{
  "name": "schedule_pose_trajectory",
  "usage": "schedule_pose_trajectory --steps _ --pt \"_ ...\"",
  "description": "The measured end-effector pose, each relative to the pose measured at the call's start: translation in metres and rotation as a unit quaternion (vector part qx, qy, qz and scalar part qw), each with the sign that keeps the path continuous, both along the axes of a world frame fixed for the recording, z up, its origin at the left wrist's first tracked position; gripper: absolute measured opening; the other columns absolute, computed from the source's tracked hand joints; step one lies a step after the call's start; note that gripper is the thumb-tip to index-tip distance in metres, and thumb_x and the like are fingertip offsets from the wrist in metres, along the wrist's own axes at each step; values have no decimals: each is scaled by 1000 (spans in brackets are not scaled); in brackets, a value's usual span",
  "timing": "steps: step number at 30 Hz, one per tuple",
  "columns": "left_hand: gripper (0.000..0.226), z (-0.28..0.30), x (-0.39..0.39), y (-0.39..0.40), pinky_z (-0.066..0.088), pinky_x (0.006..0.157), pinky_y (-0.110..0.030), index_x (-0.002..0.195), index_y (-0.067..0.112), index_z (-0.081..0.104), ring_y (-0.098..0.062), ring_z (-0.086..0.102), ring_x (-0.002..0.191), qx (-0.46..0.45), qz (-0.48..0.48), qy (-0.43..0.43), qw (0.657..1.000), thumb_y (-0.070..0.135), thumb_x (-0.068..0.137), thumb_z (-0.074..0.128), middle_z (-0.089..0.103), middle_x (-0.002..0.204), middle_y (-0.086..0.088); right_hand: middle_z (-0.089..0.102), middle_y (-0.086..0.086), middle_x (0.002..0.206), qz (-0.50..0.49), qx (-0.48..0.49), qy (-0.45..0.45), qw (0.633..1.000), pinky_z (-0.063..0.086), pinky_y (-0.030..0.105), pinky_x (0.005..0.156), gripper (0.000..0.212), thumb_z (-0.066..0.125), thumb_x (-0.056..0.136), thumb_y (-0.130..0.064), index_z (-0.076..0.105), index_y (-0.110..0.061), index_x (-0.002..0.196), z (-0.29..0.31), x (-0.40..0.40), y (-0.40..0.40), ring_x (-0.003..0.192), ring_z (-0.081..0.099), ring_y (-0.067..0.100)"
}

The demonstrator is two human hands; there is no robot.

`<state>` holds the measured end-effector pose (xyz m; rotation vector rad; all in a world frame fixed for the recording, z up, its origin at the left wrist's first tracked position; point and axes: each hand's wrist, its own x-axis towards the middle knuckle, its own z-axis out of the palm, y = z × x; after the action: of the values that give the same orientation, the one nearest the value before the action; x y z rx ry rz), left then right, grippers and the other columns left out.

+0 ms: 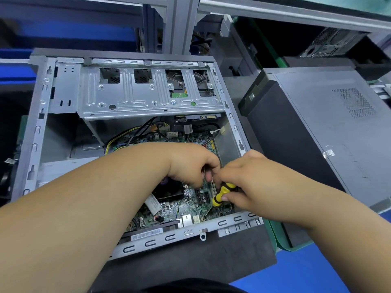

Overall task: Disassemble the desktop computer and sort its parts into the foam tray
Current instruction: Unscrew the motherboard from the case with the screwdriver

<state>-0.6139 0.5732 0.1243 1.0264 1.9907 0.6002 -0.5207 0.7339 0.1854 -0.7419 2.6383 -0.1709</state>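
Open computer case lies on the worktop. Right hand grips a yellow screwdriver over the circuit board; left hand pinches something small beside it. The board looks stiff but fragile; hold its edges.

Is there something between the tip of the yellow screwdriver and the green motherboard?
Nothing visible: the yellow-and-black-handled screwdriver, held by the right hand, reaches the green motherboard with its tip at a screw hole near the front edge.

A closed grey tower case lies right, near a metal frame.
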Motion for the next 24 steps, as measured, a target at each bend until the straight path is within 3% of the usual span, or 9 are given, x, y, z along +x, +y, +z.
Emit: schedule_pose_trajectory --steps 3,6,9,11,13,18,21,24 --pt "39 0 -1 -2 35 50 -4 77 37 55 8 50 57 -4 -6 -16 1000 -1 73 63 56 70 24 48 -18 79 -9 -19 8 1000 28 25 97 18 58 91 -42 59 -37 109 9 -1 3 80 45 6" --pt "44 8 -2 -7 46 63 -11 100 34 62 -1 61 75 -2 0 -39 999 -1 74 66 61 86 19 57 -16 79 -38 -60 57 996 25 10 88 7 60 89 -40 60 -37 95 29 -4 10 83 46 2" --pt "50 25 -4 -16 42 52 -4 110 35 60 10 59 69 8 34 -58 998 1 76 74 61 90 21 56 -14 74 -114 -125 106 980 30 15 75 6 59 86 -39 61 -35 89 49 -6 18 75 50 8" --pt "53 38 -7 -25 50 71 -12 116 35 59 0 64 89 13 57 -27 998 13 74 81 64 102 19 56 -10 72 -152 -177 143 962 35 22 65 6 58 85 -38 61 -33 87 57 -9 20 70 52 12" --pt "56 51 -8 -37 51 88 -25 120 34 59 -6 64 94 18 97 7 995 23 72 84 65 104 19 56 -7 71 -184 -235 168 939 38 23 58 3 60 85 -34 62 -32 86 61 -11 16 67 51 14" --pt "37 76 5 -80 49 78 -19 107 36 65 4 63 78 47 222 63 972 31 74 82 69 92 19 54 -4 69 -207 -369 176 889 37 19 52 8 64 90 -21 63 -27 85 64 -11 -5 61 47 12" --pt "10 82 21 -105 42 62 -9 86 37 70 9 60 70 53 260 96 959 33 80 77 68 78 23 53 -4 69 -201 -395 171 880 35 16 55 4 62 88 -25 63 -26 84 67 -9 -22 62 45 10" --pt "6 84 37 -127 40 59 -9 79 36 70 8 60 67 67 297 118 945 33 81 75 67 75 22 53 -1 71 -195 -417 160 873 36 21 57 5 61 87 -28 64 -25 86 68 -7 -39 65 45 14"
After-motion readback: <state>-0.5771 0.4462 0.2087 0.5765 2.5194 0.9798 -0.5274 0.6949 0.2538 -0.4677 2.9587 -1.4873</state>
